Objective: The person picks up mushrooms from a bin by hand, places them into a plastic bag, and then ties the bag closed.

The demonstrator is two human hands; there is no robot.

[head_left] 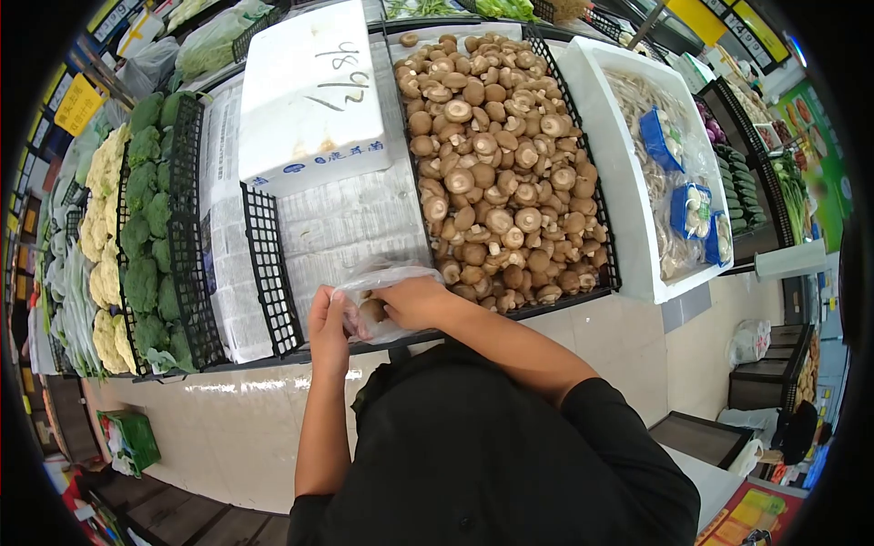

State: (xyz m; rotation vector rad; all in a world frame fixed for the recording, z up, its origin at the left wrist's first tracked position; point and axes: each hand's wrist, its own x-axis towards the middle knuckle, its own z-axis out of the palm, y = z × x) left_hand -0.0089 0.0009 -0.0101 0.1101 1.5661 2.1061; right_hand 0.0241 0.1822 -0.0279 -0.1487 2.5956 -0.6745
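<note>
My left hand (330, 320) pinches the edge of a clear plastic bag (391, 272) at the front rim of the display. Through the film shows a brown, rounded thing (371, 310) that looks like a mushroom. My right hand (411, 302) is at the bag's mouth with curled fingers, their tips partly hidden by the film. What those fingers hold cannot be made out. Just beyond and to the right, a black crate holds a heap of brown shiitake mushrooms (499, 173). Newspaper (350, 223) lines the section directly in front of the bag.
A white foam box (314, 100) with handwritten digits stands on the newspaper. Broccoli (143, 223) and cauliflower (105, 237) fill crates at left, beside a black mesh divider (267, 264). To the right, a foam box (642, 264) holds pale mushrooms and blue-trayed packs (660, 138).
</note>
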